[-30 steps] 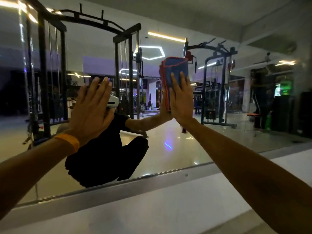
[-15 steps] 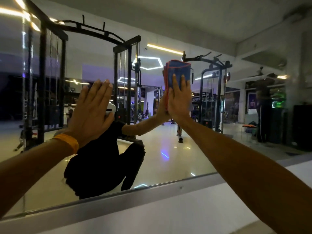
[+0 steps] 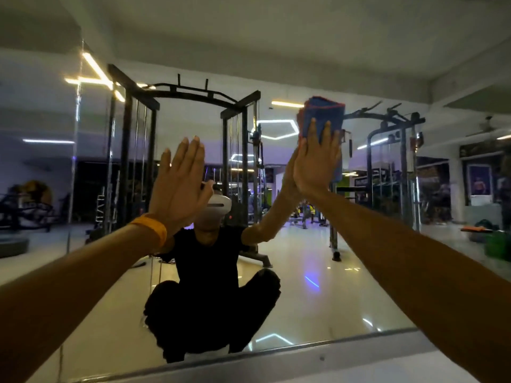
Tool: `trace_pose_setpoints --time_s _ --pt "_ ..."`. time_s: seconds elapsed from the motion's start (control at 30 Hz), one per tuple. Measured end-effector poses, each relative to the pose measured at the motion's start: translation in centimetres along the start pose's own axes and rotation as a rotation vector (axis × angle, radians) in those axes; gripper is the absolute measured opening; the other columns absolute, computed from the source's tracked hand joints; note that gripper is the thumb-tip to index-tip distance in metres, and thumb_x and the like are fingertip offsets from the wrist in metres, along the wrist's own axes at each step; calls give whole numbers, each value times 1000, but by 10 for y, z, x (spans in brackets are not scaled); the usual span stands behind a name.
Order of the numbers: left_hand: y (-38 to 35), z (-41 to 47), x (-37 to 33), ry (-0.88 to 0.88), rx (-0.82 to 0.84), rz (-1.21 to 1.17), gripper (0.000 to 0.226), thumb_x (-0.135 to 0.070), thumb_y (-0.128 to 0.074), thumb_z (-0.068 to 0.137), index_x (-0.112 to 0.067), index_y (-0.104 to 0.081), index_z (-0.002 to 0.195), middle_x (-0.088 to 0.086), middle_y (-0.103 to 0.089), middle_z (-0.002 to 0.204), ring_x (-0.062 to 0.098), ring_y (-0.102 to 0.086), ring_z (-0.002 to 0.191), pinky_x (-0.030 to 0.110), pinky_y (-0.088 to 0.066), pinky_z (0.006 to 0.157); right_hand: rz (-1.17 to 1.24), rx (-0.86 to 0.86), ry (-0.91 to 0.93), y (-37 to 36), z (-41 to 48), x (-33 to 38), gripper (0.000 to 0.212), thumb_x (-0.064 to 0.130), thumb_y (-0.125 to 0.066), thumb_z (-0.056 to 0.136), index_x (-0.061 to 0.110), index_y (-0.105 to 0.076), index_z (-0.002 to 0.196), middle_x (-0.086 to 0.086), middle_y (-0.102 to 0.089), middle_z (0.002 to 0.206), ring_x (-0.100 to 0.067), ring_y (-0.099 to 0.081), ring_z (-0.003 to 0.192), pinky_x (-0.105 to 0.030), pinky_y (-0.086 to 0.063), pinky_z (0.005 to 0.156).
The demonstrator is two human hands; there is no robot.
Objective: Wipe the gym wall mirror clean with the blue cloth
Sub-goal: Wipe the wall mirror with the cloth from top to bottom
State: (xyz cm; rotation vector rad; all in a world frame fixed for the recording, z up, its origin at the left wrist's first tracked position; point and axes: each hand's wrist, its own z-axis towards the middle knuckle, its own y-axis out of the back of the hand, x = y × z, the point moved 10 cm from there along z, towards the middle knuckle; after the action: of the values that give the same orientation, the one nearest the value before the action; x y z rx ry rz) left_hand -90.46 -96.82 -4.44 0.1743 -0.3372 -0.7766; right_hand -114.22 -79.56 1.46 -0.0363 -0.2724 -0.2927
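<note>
I am pressing the cloth [image 3: 323, 117] flat against the mirror [image 3: 359, 272] with my right hand [image 3: 315, 167], fingers spread and extended, palm pinning the lower part of the folded pad. The upper part of the cloth is sticking out above my fingertips, so its long axis is running roughly vertical, in line with the fingers. It is sitting high on the glass, right of centre, well above the mirror's lower frame [image 3: 276, 363].

My left hand [image 3: 177, 189] is held open, fingers together, palm toward the glass to the left of the right hand and a little lower; it is holding nothing. I cannot tell whether it is touching the glass or just off it. An orange wristband [image 3: 150, 230] is sitting on that wrist.

Judgement: the right hand is the working hand, already on the cloth. The unwiped area is lying mostly below and to either side, so I am expecting the next stroke to run downward or sideways. Because only the lower part is pinned, an upward push is risking the top edge folding over.
</note>
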Motion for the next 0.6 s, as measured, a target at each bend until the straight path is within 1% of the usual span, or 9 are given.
trace_pose_setpoints --time_s 0.13,0.2,0.3,0.37,0.4,0.43,0.5,0.53,0.6 --pt "-6 1 -4 -2 26 2 79 -56 -19 102 -13 -3 166 12 6 174 30 8 160 54 -1 130 36 125 678 -34 -83 72 55 36 -40 106 25 -31 160 -14 -28 167 -38 -16 156 -57 -12 126" --pt "-7 -1 -5 0 26 -10 78 -55 -22 103 -13 -2 166 10 7 174 28 10 161 50 4 130 -8 138 971 -24 -92 66 56 37 -46 103 27 -34 157 -14 -35 164 -37 -22 153 -56 -18 123" --pt "-3 -6 -10 -2 -21 -2 78 -53 -22 103 -12 -3 166 12 7 174 29 9 161 51 3 130 -42 15 945 -7 -46 35 49 32 -40 108 35 -32 156 -14 -29 166 -29 -26 154 -55 -27 124" --pt "-5 -7 -14 26 -36 9 79 -54 -20 103 -10 -2 166 13 7 174 30 10 160 52 4 130 266 -30 788 4 -16 10 49 18 -21 113 39 -35 155 -20 -6 169 -11 -22 156 -37 -21 128" --pt "-7 -6 -16 47 -35 18 80 -55 -19 102 -10 -1 166 13 8 174 31 10 160 52 4 130 345 -27 722 4 -8 0 49 22 -16 114 35 -36 156 -20 -1 170 -8 -14 157 -36 -13 129" --pt "-8 -5 -17 68 -31 23 80 -55 -20 102 -10 0 166 14 8 174 31 10 160 53 5 129 213 -31 616 2 -5 -7 45 26 -24 114 30 -33 157 -20 -9 170 -11 -9 158 -43 -8 130" --pt "-10 -7 -21 96 -32 15 80 -53 -23 102 -9 0 166 14 8 173 32 10 160 53 6 129 105 -97 384 3 -25 -13 56 22 -49 108 28 -25 158 -18 -29 166 -32 -17 157 -63 -18 124" --pt "-11 -10 -23 102 -37 7 80 -52 -25 103 -10 -1 166 14 8 174 31 10 160 51 8 129 130 -78 464 3 -52 -2 62 17 -57 104 27 -28 158 -17 -33 165 -38 -22 155 -66 -22 122" --pt "-12 -23 -28 105 -40 -24 78 -48 -30 103 -10 -3 166 13 6 174 29 9 161 47 10 129 121 140 848 -17 -135 28 62 20 -61 101 26 -35 158 -14 -32 166 -39 -22 155 -62 -17 125"
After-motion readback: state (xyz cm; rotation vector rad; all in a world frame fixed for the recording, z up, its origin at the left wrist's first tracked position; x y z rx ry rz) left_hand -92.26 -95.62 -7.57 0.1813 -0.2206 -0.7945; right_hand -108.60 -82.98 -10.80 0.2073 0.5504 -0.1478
